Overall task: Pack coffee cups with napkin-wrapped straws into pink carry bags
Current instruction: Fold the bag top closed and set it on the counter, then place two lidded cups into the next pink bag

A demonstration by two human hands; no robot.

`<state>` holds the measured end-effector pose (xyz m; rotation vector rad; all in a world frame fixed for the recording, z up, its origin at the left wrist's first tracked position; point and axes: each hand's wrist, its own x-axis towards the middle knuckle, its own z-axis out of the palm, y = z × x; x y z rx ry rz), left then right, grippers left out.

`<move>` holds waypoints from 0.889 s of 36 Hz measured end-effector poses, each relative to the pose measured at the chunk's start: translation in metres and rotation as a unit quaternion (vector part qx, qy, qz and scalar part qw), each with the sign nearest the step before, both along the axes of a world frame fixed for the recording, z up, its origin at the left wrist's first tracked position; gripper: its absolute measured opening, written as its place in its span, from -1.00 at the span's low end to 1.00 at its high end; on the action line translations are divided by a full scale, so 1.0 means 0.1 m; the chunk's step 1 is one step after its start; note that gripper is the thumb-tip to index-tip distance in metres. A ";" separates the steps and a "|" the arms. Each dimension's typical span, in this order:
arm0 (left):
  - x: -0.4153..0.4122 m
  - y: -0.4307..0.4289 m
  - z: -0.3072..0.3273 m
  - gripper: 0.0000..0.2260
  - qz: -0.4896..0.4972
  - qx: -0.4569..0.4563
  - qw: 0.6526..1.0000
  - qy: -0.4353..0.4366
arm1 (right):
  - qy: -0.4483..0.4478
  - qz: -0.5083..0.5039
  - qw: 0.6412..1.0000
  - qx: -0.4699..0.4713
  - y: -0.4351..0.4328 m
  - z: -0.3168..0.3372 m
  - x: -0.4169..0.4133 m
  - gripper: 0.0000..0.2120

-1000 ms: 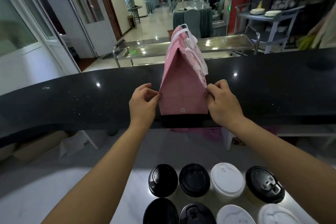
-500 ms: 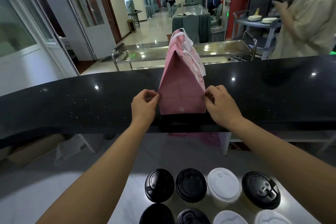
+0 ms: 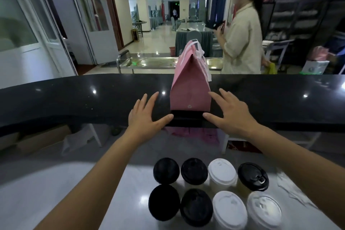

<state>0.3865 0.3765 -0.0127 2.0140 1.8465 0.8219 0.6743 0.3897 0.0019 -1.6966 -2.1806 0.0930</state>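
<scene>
Pink paper carry bag (image 3: 190,91) stands upright on the glossy black stone bench (image 3: 74,99). Its top is folded to a ridge and white handles hang off its far side. Contents hidden; judged packed and ready.

Left hand (image 3: 147,115) is just left of the bag, right hand (image 3: 233,114) just right of it. Both have fingers straight and spread and hold nothing. Fingertips lie close to the bag's lower corners; contact unclear.

Below and nearer than the bag, on the pale lower bench (image 3: 56,183), are eight lidded paper cups (image 3: 222,173) in two rows of four — five black lids, three white, all closed, fill unseen. No straws or napkins identifiable.

Judgement: one bag looks done and eight cups remain unbagged — most of the work lies ahead.
</scene>
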 end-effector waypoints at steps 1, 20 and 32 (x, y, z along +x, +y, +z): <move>-0.06 -0.12 0.02 -0.20 0.000 -0.001 1.000 0.015 | -0.006 0.008 1.000 0.004 -0.07 0.02 -0.08 -0.25; -1.70 -3.38 -0.35 -0.40 0.278 0.041 0.945 -0.168 | 0.267 0.255 0.916 -0.160 -2.04 -0.19 -2.67 -0.62; -2.43 -5.63 -0.46 -0.33 0.532 0.098 0.834 -0.109 | 0.278 0.388 0.820 -0.315 -3.43 -0.62 -4.29 -0.67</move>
